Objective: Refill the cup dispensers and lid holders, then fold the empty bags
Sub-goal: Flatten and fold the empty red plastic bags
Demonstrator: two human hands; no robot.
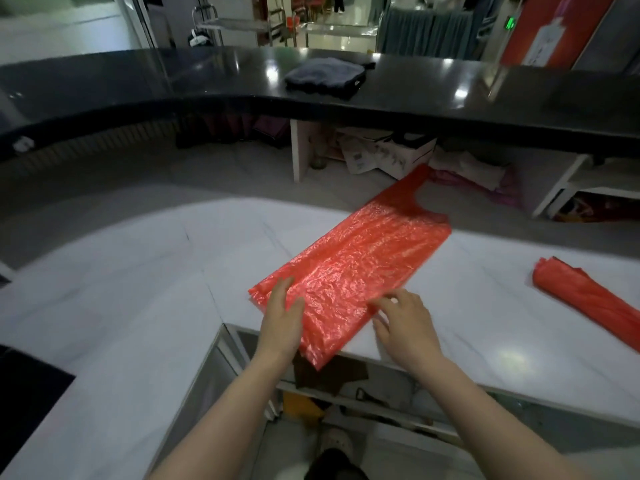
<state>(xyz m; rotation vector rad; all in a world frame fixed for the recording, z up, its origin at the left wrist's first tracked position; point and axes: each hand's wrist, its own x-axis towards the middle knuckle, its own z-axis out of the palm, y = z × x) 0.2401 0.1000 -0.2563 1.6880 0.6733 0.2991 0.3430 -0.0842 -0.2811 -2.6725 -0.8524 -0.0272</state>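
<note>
I see a red plastic bag (349,268) lying flat and crinkled on the white marble counter (138,289), angled from near edge toward upper right, its handles (415,188) reaching past the far edge. Near end overhangs the counter's front edge slightly. Left hand (282,318) rests flat on the bag's near-left corner, fingers straight and together. Right hand (405,323) sits at the bag's near-right edge, fingers loosely bent, tips touching the plastic; I cannot tell whether it pinches it. A second red bag (588,303), folded narrow, lies well apart at right. A folded dark cloth (325,77) sits on the black upper counter (173,84).
</note>
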